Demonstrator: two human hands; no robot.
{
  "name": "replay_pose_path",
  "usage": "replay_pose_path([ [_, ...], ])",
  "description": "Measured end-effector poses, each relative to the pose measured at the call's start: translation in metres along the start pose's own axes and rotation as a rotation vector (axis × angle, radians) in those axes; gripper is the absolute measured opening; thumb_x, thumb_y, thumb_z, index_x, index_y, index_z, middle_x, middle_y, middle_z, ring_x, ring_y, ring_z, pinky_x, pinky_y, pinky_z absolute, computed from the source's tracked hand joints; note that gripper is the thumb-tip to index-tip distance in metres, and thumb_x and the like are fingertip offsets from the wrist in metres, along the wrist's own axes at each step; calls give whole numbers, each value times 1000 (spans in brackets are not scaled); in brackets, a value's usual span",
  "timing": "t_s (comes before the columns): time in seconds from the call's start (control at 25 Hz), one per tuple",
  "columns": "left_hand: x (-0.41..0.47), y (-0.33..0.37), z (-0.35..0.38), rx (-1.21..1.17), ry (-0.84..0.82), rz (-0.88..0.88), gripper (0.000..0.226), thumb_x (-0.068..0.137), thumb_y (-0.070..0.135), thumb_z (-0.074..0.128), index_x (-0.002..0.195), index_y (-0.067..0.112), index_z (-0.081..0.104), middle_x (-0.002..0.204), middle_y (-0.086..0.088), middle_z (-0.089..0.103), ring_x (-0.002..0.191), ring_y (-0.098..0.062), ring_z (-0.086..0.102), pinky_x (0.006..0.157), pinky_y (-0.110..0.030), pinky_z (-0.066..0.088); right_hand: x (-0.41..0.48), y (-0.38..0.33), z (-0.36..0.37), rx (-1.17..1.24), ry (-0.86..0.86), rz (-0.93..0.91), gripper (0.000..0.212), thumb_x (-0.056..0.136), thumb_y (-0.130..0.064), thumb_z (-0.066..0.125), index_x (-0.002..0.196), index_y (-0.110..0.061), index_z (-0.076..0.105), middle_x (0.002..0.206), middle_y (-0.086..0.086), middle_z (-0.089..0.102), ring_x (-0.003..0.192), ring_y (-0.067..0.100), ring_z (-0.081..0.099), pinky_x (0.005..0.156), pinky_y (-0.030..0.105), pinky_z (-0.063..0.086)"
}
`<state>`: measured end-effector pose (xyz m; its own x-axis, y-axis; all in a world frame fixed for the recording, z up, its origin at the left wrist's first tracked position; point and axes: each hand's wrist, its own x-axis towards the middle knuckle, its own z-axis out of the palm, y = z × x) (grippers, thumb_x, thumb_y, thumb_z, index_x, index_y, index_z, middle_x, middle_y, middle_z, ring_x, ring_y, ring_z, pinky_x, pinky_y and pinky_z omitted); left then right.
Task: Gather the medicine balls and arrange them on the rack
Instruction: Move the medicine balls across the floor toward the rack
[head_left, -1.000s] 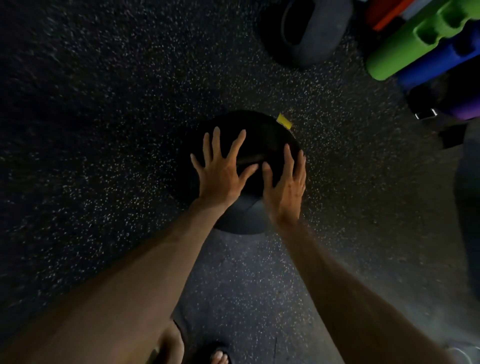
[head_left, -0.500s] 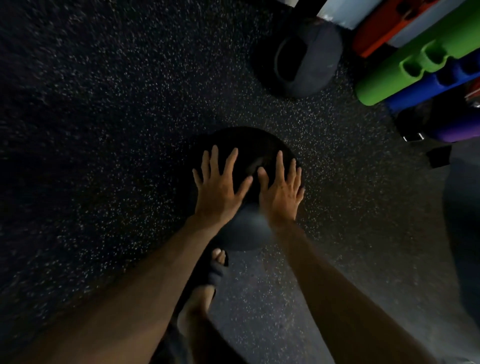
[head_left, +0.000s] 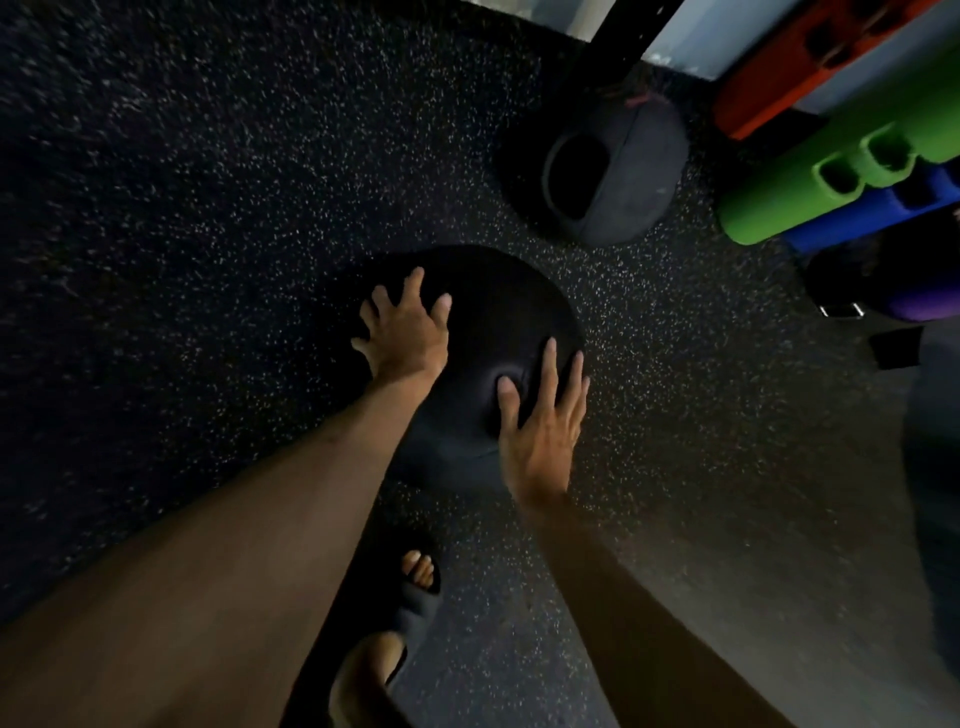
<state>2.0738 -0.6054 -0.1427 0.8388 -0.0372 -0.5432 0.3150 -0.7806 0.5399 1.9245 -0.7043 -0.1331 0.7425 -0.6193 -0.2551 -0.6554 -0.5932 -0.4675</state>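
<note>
Speckled black rubber floor (head_left: 208, 208) fills the view. At centre on it lies the black medicine ball (head_left: 493, 291) we are working on. A second ball (head_left: 639, 197) sits farther off to the right, near a dark upright post (head_left: 626, 47).

Hands: the left hand (head_left: 402, 338) lies on the ball's far-left shoulder with fingers spread. The right hand (head_left: 540, 421) presses the near-right side, fingers straight, thumb denting the soft skin. Neither is clenched.

Judgement: the shell looks slack. We should slide both palms low under opposite sides before lifting, then carry it close to the body.
</note>
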Motion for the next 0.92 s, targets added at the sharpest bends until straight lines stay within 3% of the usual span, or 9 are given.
replay_pose_path([
  [0.12,-16,-14,2,51,97,185,63,101,57,33,157,31,23,164,-14,15,151,-34,12,118,-63,18,45,-31,2,-57,-40,25,70,97,-69,31,157,-45,7,169,1,-1,155,32,-1,122,56,11],
  [0.24,-37,-36,2,180,61,395,80,93,71,30,160,33,8,167,-13,1,154,-31,-1,120,-61,14,97,-56,-5,-68,-106,89,71,95,-72,28,158,-44,8,169,2,0,154,34,-2,122,57,9],
  [0.4,10,-6,-12,169,-7,332,83,89,75,31,158,39,1,167,-10,-5,154,-29,-7,117,-67,15,162,-96,-9,-56,-134,159,73,96,-70,32,159,-37,15,168,6,8,154,36,4,122,56,10],
  [0.56,80,31,-35,117,-29,230,77,92,71,38,156,43,8,167,-9,1,153,-30,-2,115,-69,14,179,-113,-5,-4,60,41,63,100,-56,40,154,-22,35,160,11,29,149,29,24,121,50,22],
  [0.64,123,53,-51,62,-53,142,73,91,70,43,155,43,18,166,-9,9,152,-32,6,113,-70,17,159,-110,5,-32,148,-15,62,101,-57,39,155,-27,31,163,7,25,151,25,21,122,45,20],
  [0.76,173,85,-72,-8,-67,60,68,91,67,48,150,38,33,159,-11,27,146,-34,21,110,-68,25,154,-120,17,-13,148,47,68,100,-61,35,159,-35,13,168,0,9,155,20,5,125,46,12],
  [0.92,170,71,-84,9,25,298,70,93,65,45,154,32,30,161,-14,24,147,-34,23,115,-59,27,224,-153,11,-69,100,103,69,100,-63,30,160,-35,11,168,4,11,155,24,5,125,50,10],
])
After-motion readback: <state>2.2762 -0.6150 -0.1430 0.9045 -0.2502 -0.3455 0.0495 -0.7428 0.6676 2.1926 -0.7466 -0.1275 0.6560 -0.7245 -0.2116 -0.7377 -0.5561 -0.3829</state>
